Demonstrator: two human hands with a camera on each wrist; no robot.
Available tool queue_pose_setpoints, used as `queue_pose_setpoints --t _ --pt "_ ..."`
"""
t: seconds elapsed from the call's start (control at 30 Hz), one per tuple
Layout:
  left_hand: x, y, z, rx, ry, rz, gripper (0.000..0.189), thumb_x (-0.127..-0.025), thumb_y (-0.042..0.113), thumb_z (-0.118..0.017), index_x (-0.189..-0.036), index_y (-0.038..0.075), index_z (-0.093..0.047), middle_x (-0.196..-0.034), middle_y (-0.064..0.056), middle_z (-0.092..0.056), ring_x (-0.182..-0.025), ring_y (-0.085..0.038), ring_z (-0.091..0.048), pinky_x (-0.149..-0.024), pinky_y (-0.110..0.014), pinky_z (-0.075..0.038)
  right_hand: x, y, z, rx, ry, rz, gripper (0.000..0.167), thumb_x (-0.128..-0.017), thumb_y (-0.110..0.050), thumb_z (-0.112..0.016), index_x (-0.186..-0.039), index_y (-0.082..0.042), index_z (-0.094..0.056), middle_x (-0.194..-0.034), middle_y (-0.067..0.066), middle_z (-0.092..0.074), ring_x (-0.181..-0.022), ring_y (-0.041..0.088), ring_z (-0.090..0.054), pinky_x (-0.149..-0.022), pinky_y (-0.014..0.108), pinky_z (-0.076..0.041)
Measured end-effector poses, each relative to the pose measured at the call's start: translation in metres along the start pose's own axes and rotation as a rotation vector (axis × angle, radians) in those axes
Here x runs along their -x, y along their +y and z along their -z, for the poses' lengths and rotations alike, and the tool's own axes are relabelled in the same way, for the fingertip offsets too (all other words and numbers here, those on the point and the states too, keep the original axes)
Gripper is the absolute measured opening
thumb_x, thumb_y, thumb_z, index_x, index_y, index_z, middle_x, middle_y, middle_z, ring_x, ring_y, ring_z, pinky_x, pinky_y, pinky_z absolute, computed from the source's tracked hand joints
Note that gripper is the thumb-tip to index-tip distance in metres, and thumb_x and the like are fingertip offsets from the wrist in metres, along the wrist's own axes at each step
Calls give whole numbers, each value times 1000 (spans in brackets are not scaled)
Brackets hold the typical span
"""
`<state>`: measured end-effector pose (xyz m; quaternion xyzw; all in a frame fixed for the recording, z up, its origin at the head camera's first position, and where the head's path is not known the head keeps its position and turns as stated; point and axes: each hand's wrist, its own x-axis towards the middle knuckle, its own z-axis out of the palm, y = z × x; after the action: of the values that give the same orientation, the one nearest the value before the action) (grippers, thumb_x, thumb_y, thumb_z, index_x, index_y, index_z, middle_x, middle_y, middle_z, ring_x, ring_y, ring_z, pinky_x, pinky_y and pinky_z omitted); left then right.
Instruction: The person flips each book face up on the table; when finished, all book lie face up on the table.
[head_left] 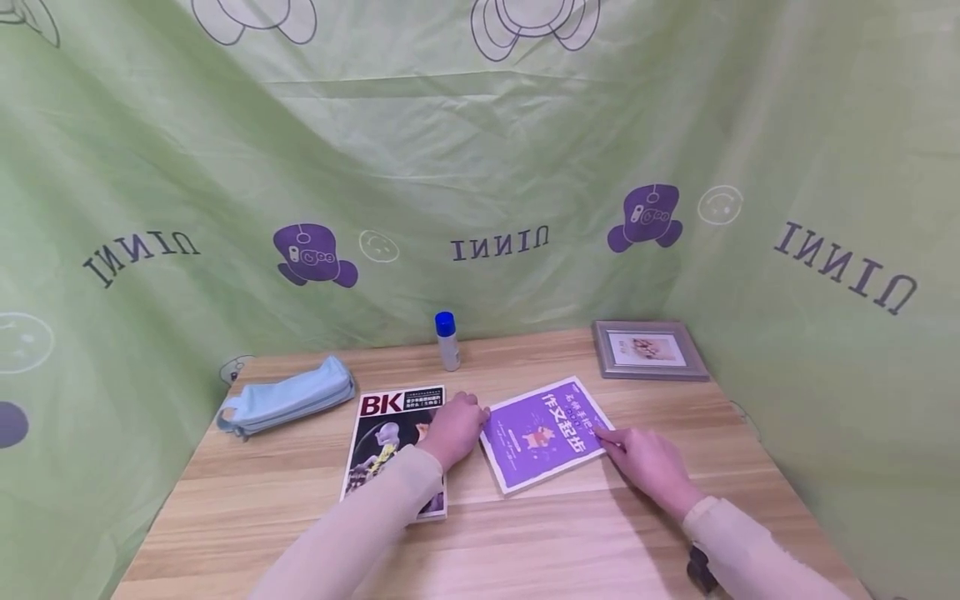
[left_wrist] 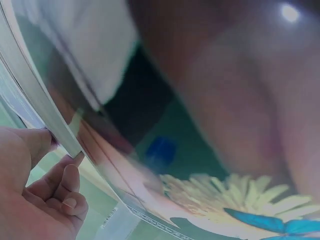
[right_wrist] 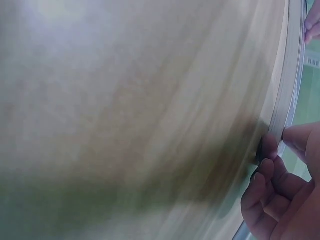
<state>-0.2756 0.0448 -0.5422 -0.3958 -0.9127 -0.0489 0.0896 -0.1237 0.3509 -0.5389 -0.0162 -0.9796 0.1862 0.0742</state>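
A purple-covered book point(head_left: 517, 446) with white Chinese lettering lies at an angle in the middle of the wooden table. My left hand point(head_left: 456, 427) pinches its left edge, with the arm crossing over a dark-covered magazine point(head_left: 381, 442) marked BK. The left wrist view shows thumb and fingers point(left_wrist: 70, 182) at the book's pale page edge, beside the magazine's glossy cover. At the opposite edge, my right hand point(head_left: 652, 467) pinches the book between thumb and index finger; its other fingers point(right_wrist: 257, 195) are curled underneath in the right wrist view.
A light blue pencil case point(head_left: 292, 398) lies at the back left. Behind the magazine stands a small white bottle with a blue cap point(head_left: 447, 342). A grey picture frame point(head_left: 648, 350) lies flat at the back right. Green printed curtains point(head_left: 480, 167) surround the table point(head_left: 247, 500).
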Motion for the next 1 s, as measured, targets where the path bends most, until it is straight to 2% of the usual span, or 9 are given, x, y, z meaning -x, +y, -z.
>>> queue_pose_setpoints --t 0.1,0.2,0.27,0.37,0.43,0.53,0.63,0.77,1.0 --pt "4 1 1 -18 9 -21 22 -105 22 -63 -106 16 -84 -86 -4 -66 -82 -22 -60 -69 -36 -54 -5 0 -1 -4 -2 -6 29 -98 -18 -72 -126 -12 -76 -65 5 -59 -48 13 -35 -45 30 -34" --pt "7 2 4 -42 20 -43 21 -105 21 -63 -105 16 -84 -85 -4 -66 -80 -21 -59 -68 -35 -54 -9 1 -1 -17 -14 -21 29 -99 -17 -72 -126 -11 -76 -89 20 -74 -50 15 -42 -47 32 -39" --pt "9 4 5 -51 22 -53 22 -105 21 -63 -103 15 -84 -84 -3 -66 -80 -21 -58 -68 -34 -54 -12 3 -2 -19 -22 -26 29 -99 -16 -72 -126 -11 -76 -108 26 -74 -56 18 -54 -51 35 -46" --pt "11 5 6 -48 25 -61 23 -105 20 -62 -101 14 -83 -84 -3 -67 -80 -20 -59 -68 -34 -55 -15 5 -2 -18 -23 -20 28 -98 -15 -72 -126 -9 -76 -117 28 -71 -69 25 -67 -57 40 -54" --pt "12 6 6 -47 32 -62 23 -105 20 -62 -99 14 -84 -84 -3 -67 -80 -20 -59 -69 -34 -55 -17 6 -3 -17 -16 -13 28 -98 -14 -72 -125 -9 -76 -116 29 -71 -73 26 -69 -58 41 -55" --pt "13 6 6 -32 35 -56 22 -105 21 -63 -98 15 -84 -83 -3 -67 -80 -20 -59 -68 -34 -55 -21 6 -3 -27 -4 -8 28 -98 -15 -72 -125 -9 -76 -109 29 -73 -63 23 -61 -53 38 -50" --pt "15 6 6 -10 32 -51 19 -103 22 -67 -98 17 -84 -83 -2 -67 -79 -19 -58 -65 -34 -54 -24 6 -2 -32 -5 -14 29 -98 -17 -72 -126 -9 -76 -85 23 -72 -52 17 -47 -48 34 -43" --pt "17 6 6 17 34 -61 13 -98 22 -73 -96 17 -84 -82 -1 -67 -78 -19 -58 -65 -33 -54 -27 6 -1 -38 -17 -34 30 -99 -19 -71 -128 -9 -75 -61 6 -53 -48 15 -37 -46 32 -37" --pt "22 13 9 24 -16 -55 13 -99 23 -72 -95 17 -83 -84 1 -68 -82 -18 -59 -70 -32 -55 -33 7 0 -54 -34 -31 31 -99 -20 -71 -127 -7 -74 -60 2 -52 -49 15 -39 -48 31 -37"
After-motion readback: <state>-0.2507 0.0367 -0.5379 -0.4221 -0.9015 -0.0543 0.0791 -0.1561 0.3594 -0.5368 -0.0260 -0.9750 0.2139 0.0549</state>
